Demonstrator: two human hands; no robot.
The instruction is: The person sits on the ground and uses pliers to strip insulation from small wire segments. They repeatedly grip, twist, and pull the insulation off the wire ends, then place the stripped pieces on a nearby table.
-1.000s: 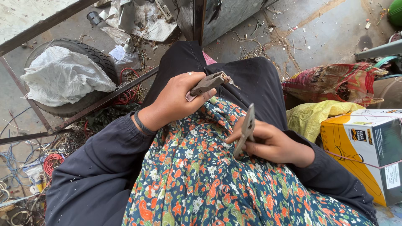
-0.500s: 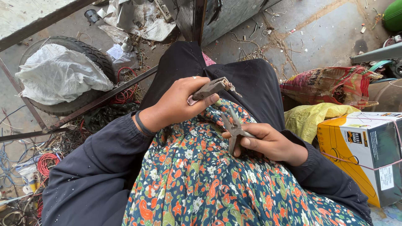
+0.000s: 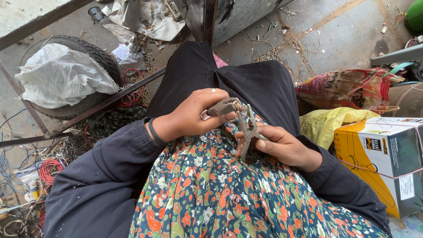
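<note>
My left hand [image 3: 194, 115] grips a small brownish plug-like part [image 3: 222, 107] with a pinkish end, held over my lap. My right hand [image 3: 282, 147] holds metal pliers [image 3: 247, 128] by the handles, jaws pointing up and touching the tip of the part. Both hands sit above a floral cloth [image 3: 211, 185] and black trousers [image 3: 246, 79]. A ring shows on a left finger and a dark band on the left wrist.
A tyre [image 3: 94, 55] holding a white sack [image 3: 61, 75] lies at left behind a metal frame bar [image 3: 110, 103]. Tangled red and blue wires [image 3: 48, 169] cover the floor at lower left. Right of me are a yellow bag [image 3: 330, 125], a red patterned sack [image 3: 348, 88] and a yellow-and-black box [image 3: 383, 156].
My right hand turned the pliers from edge-on to jaws up and brought them against the part. My left hand lowered the part toward the pliers.
</note>
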